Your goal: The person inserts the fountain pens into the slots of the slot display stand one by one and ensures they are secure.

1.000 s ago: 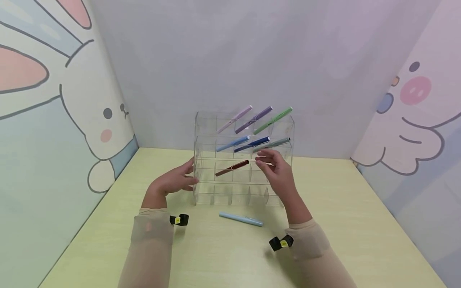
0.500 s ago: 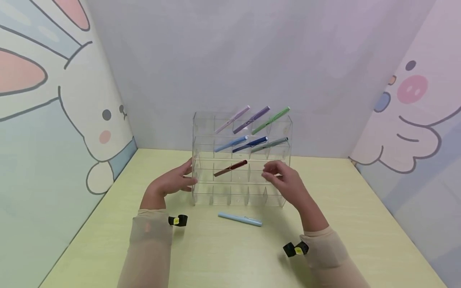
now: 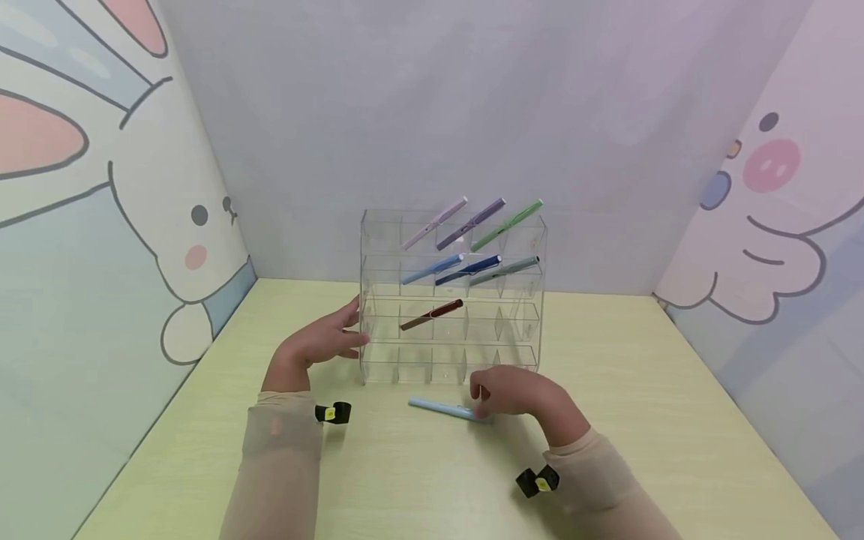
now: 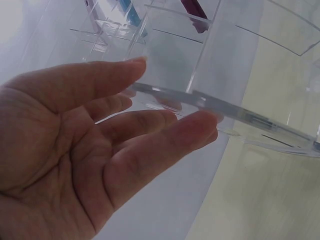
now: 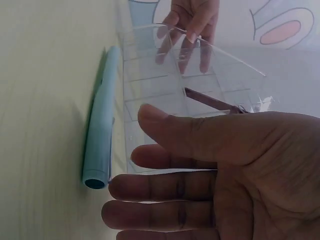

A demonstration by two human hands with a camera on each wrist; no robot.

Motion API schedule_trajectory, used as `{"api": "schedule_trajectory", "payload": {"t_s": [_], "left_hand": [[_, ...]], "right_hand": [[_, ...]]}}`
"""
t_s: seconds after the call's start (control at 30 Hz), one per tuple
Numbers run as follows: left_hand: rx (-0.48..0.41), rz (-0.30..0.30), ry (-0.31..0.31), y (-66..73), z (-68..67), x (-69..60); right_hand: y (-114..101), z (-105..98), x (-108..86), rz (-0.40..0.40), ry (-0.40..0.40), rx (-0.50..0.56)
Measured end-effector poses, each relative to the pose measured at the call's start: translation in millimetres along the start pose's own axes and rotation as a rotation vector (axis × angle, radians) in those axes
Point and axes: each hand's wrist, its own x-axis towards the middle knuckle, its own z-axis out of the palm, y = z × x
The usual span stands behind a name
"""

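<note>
A clear tiered acrylic rack (image 3: 448,352) stands upright on the table. My left hand (image 3: 322,339) rests on its left side, with fingers spread; in the left wrist view the fingertips (image 4: 192,131) touch the clear panel's edge. In front of the rack a light blue capped pen (image 3: 442,408) lies on the table. My right hand (image 3: 520,391) is over the pen's right end, covering part of it. In the right wrist view the fingers (image 5: 165,192) reach out beside that pen (image 5: 101,120) without wrapping round it.
Pink (image 3: 435,223), purple (image 3: 471,224) and green (image 3: 508,225) pens lean in the top tier. Below them sit light blue (image 3: 432,269), dark blue (image 3: 468,271) and grey-green (image 3: 505,271) pens, then a dark red pen (image 3: 432,315). Printed walls surround the table (image 3: 378,480).
My right hand has moved away from the upper tiers, first rightward, then down to the light blue pen on the table. The left hand stays at the rack's side.
</note>
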Motion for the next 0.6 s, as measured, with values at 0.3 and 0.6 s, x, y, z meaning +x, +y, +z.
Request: {"api": "schedule_trajectory", "payload": {"t_s": [0.3, 0.6], "left_hand": [[0.007, -0.003, -0.002, -2.5, -1.4, 1.7], [0.006, 0.009, -0.012, -1.8, -1.1, 2.5]], "right_hand": [[1, 16, 11.3, 0.001, -0.003, -0.057], [5, 16, 12.4, -0.018, 0.011, -0.082]]}}
